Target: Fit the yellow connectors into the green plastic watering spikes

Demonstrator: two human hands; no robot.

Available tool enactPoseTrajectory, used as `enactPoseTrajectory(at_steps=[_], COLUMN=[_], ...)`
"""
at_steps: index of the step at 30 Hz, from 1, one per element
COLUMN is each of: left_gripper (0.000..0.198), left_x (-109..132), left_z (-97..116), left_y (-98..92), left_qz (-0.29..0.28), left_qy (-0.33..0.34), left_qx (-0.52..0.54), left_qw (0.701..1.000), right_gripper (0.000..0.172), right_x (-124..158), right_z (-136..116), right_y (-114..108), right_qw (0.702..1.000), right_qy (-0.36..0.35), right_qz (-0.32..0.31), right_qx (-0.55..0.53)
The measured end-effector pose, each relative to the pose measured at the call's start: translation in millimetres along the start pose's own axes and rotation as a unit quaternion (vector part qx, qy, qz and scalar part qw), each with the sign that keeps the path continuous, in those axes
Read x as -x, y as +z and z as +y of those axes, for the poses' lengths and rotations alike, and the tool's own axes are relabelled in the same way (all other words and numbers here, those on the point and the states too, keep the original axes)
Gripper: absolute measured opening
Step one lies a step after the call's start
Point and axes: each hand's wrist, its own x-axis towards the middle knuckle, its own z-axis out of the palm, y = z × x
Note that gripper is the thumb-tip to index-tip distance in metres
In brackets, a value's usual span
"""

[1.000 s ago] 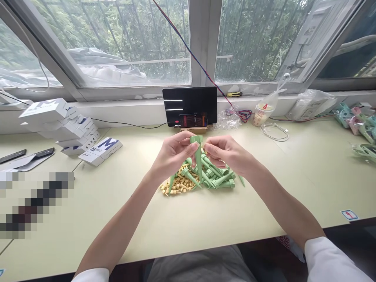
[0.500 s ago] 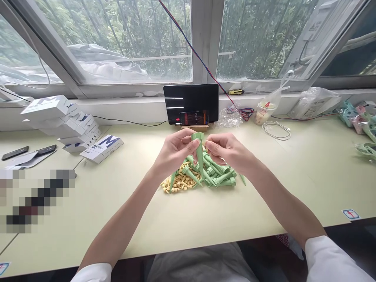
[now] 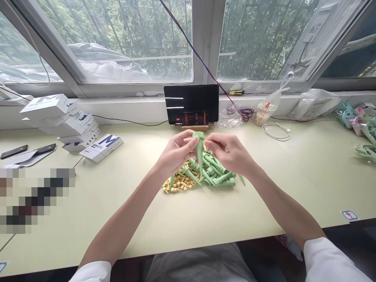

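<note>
My left hand [image 3: 179,150] grips a green plastic plant watering spike [image 3: 199,154] near its wide ribbed top, with the pointed end hanging down. Close on its right, my right hand [image 3: 227,150] is closed in a pinch at the spike's upper side. A small yellow plastic piece [image 3: 206,148] shows only in part between its fingertips. Below both hands lies a heap of green spikes [image 3: 219,176], some pointing outward. At its left is a pile of small yellow stemmed pieces [image 3: 180,183], partly covered by spikes.
Behind the hands, a black tablet [image 3: 190,100] leans upright with a phone [image 3: 194,118] before it. White boxes [image 3: 63,121] are stacked at the left. A bagged cup [image 3: 263,112] and a white cable [image 3: 276,131] are at right. The table's front edge [image 3: 205,250] runs before me.
The spike in my left hand has turned slightly and shifted a little to the right. My right fingertips stay beside its top. The heaps look the same.
</note>
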Motion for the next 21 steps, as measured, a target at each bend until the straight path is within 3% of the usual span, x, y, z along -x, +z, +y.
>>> enactPoseTrajectory(at_steps=[3,9,21], left_gripper=[0.023,0.02,0.022], left_x=[2.1,4.8,3.2], left_z=[2.9,5.5,5.4], left_y=[0.7,2.8,0.4], left_qz=[-0.001,-0.004,-0.008], left_qy=[0.031,0.093,0.071], left_qx=[-0.036,-0.101,-0.097], left_qw=[0.999,0.991,0.993], right_gripper=[0.031,0.034,0.036], right_x=[-0.2,-0.8,-1.7], right_z=[-0.5,-0.3,0.1], right_y=[-0.3,-1.3,-0.4], right_qw=[1.0,0.98,0.977], right_qy=[0.006,0.067,0.071], right_qz=[-0.012,-0.063,-0.063], right_qx=[-0.024,-0.177,-0.191])
